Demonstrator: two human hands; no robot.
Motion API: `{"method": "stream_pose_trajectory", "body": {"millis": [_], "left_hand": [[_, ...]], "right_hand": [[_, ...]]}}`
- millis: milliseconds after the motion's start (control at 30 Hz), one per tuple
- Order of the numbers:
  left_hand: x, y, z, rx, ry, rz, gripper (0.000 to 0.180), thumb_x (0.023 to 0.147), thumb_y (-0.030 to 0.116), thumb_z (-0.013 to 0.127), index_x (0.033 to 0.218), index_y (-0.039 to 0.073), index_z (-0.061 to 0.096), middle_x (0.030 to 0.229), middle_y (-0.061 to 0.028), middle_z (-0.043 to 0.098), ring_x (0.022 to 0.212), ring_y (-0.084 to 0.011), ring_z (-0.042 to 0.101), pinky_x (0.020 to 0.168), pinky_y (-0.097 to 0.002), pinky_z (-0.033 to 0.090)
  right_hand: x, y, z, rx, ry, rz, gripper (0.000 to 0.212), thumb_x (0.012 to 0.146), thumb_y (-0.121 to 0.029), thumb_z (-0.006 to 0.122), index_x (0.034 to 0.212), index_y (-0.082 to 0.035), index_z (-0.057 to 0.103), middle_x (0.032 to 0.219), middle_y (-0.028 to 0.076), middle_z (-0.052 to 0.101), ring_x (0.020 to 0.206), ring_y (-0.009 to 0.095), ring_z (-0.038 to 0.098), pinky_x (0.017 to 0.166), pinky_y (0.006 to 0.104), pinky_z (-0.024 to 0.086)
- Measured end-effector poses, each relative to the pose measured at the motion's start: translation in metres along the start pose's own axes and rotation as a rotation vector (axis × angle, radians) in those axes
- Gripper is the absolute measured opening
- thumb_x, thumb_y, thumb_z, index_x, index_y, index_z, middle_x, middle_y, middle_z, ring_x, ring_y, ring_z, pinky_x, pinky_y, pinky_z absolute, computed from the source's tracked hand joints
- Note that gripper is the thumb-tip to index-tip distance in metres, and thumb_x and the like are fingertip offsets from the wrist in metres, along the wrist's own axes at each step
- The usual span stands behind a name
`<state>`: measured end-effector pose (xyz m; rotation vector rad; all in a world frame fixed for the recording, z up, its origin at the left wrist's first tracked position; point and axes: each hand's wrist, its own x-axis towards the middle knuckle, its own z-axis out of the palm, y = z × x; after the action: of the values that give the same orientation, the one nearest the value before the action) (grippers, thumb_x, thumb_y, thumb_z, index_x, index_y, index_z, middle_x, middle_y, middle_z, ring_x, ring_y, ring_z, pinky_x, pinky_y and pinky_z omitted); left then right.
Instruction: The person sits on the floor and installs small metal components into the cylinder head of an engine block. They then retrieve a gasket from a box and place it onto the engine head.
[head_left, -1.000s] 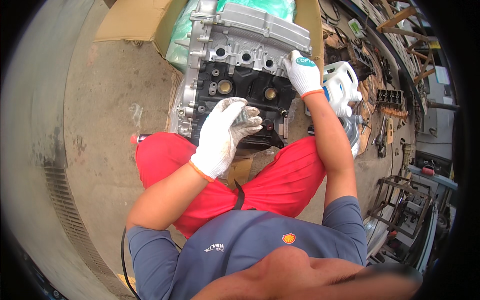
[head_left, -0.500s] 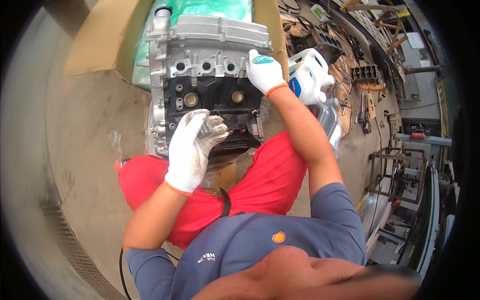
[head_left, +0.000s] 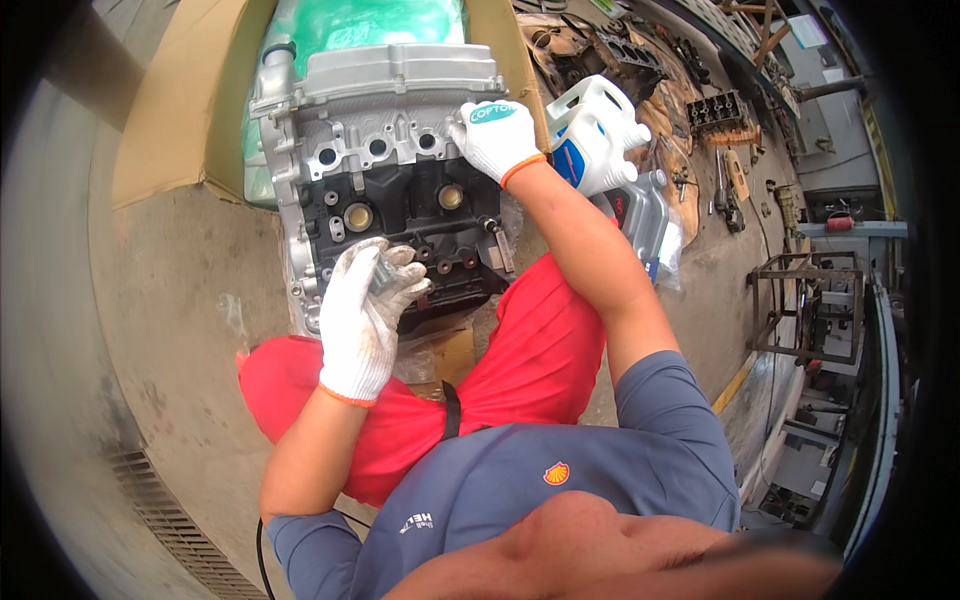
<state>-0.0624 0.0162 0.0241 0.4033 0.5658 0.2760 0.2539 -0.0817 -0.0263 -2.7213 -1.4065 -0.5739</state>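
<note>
A car engine [head_left: 395, 190] stands on the floor before me, with a silver cylinder head above a black block. My left hand [head_left: 362, 325], in a white work glove soiled at the fingers, is cupped in front of the block. Small grey metal pieces [head_left: 382, 276] lie in its curled fingers; their exact kind is unclear. My right hand [head_left: 498, 140], gloved in white with a green patch, is closed against the right end of the cylinder head, beside the row of round ports. Whatever its fingertips pinch there is hidden.
An opened cardboard box [head_left: 185, 110] with green plastic wrap [head_left: 365, 25] stands behind the engine. White jugs [head_left: 595, 135] and a grey bottle [head_left: 640, 215] are at the right. Beyond them lie used engine parts [head_left: 718, 112] and a metal frame stand [head_left: 808, 300]. A floor drain [head_left: 175, 515] runs at lower left.
The view has shifted, so the engine sits further left in the picture. Against the engine, both hands keep nearly the same places; the right hand has turned slightly.
</note>
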Motion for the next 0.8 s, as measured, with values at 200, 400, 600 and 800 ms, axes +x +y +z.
{"method": "stream_pose_trajectory", "body": {"millis": [200, 400, 600, 800], "left_hand": [[-0.001, 0.002, 0.001, 0.045, 0.023, 0.004, 0.026, 0.109, 0.021, 0.061, 0.13, 0.006, 0.064, 0.116, -0.0203, 0.075, 0.083, -0.0266, 0.078, 0.072, -0.0382, 0.068], [0.001, 0.001, 0.001, 0.058, 0.031, -0.003, 0.026, 0.109, 0.021, 0.06, 0.13, 0.006, 0.064, 0.114, -0.0206, 0.075, 0.078, -0.0258, 0.078, 0.07, -0.0371, 0.069], [0.001, 0.003, 0.002, 0.081, 0.016, -0.02, 0.026, 0.109, 0.021, 0.061, 0.13, 0.007, 0.063, 0.114, -0.0179, 0.075, 0.082, -0.0245, 0.078, 0.072, -0.0376, 0.067], [0.004, -0.001, -0.004, 0.091, 0.002, 0.032, 0.033, 0.105, 0.011, 0.064, 0.136, 0.005, 0.056, 0.126, -0.0177, 0.07, 0.102, -0.0302, 0.074, 0.09, -0.0439, 0.063]], "right_hand": [[0.008, -0.001, -0.014, 0.044, -0.287, 0.124, 0.051, 0.105, -0.046, 0.051, 0.082, -0.012, 0.081, 0.079, 0.012, 0.076, 0.079, 0.034, 0.075, 0.073, 0.0498, 0.056], [0.01, 0.003, -0.009, 0.039, -0.235, 0.108, 0.054, 0.105, -0.051, 0.05, 0.091, -0.01, 0.082, 0.09, 0.014, 0.079, 0.088, 0.034, 0.076, 0.078, 0.0483, 0.057], [0.004, 0.008, -0.016, 0.096, -0.139, 0.052, 0.053, 0.105, -0.048, 0.051, 0.089, -0.008, 0.081, 0.089, 0.018, 0.077, 0.086, 0.037, 0.075, 0.079, 0.0497, 0.057], [0.014, -0.001, -0.032, 0.072, -0.323, 0.096, 0.039, 0.103, -0.043, 0.057, 0.096, -0.009, 0.076, 0.096, 0.016, 0.076, 0.092, 0.036, 0.074, 0.082, 0.0502, 0.057]]}}
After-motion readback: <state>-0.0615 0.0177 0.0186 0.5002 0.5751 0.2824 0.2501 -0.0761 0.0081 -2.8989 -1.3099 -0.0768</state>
